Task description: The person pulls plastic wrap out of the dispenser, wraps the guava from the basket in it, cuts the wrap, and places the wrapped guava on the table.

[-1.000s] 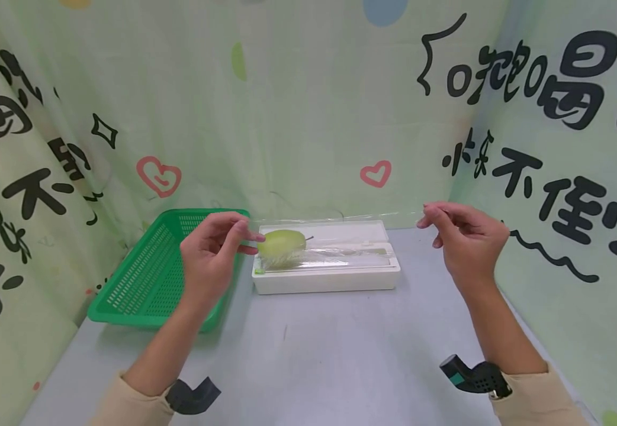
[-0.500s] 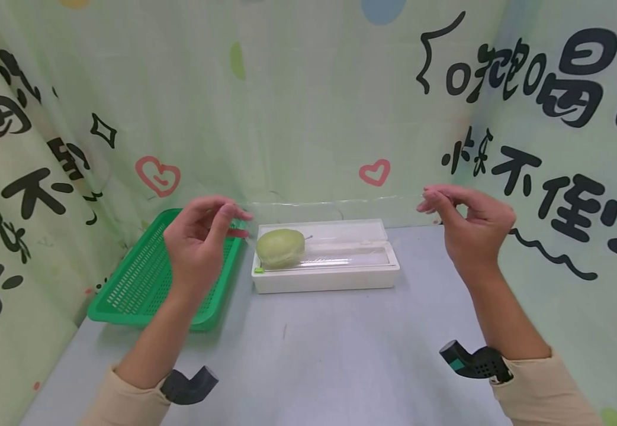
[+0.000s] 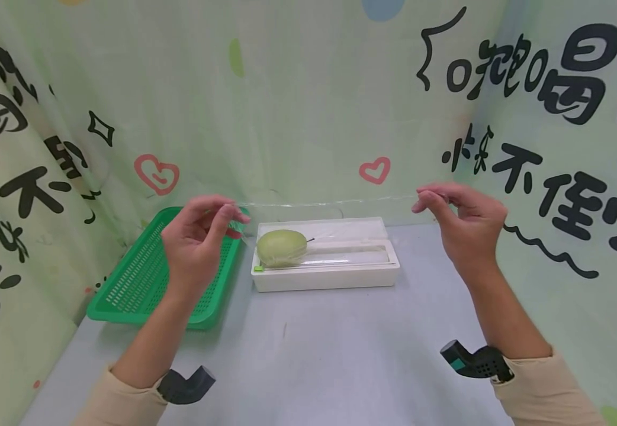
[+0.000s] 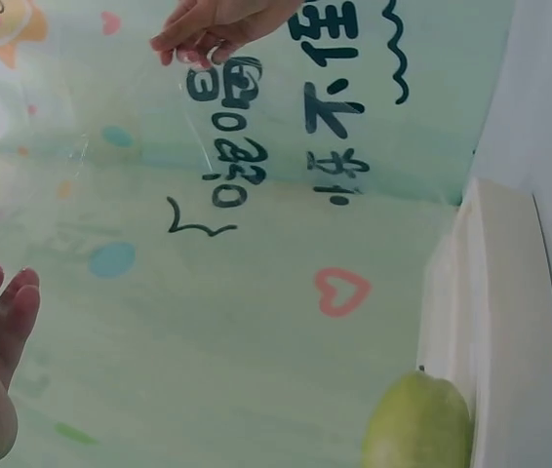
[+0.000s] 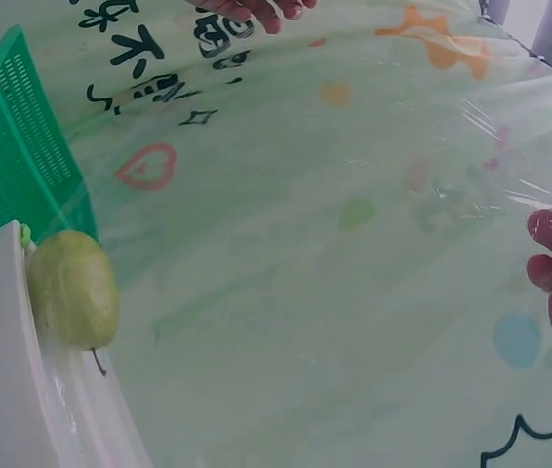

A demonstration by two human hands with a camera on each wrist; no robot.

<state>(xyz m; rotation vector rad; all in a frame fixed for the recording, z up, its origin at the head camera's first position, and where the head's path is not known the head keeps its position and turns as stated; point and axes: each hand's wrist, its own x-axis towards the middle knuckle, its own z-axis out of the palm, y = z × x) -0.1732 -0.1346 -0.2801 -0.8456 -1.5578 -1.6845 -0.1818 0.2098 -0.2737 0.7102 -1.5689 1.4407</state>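
Observation:
A sheet of clear cling film (image 3: 303,205) hangs stretched between both hands, its top edge a faint shiny line. My left hand (image 3: 192,239) pinches the film's left corner, raised in front of the green basket. At the other end, my right hand (image 3: 467,231) pinches the right corner between thumb and fingers. Behind the film a green pear (image 3: 280,247), stem to the right, lies on the left part of a white cling film dispenser (image 3: 324,281). The pear (image 5: 73,291) also shows in the right wrist view. The film's lower edge is hard to see.
The green plastic basket (image 3: 143,290) stands left of the dispenser on the pale table (image 3: 330,349). A printed curtain (image 3: 298,118) encloses the table at the back and both sides.
Both hands have risen, lifting the film's top edge above the dispenser. The left hand moved left, away from the pear. In the last half second, the hands have barely shifted.

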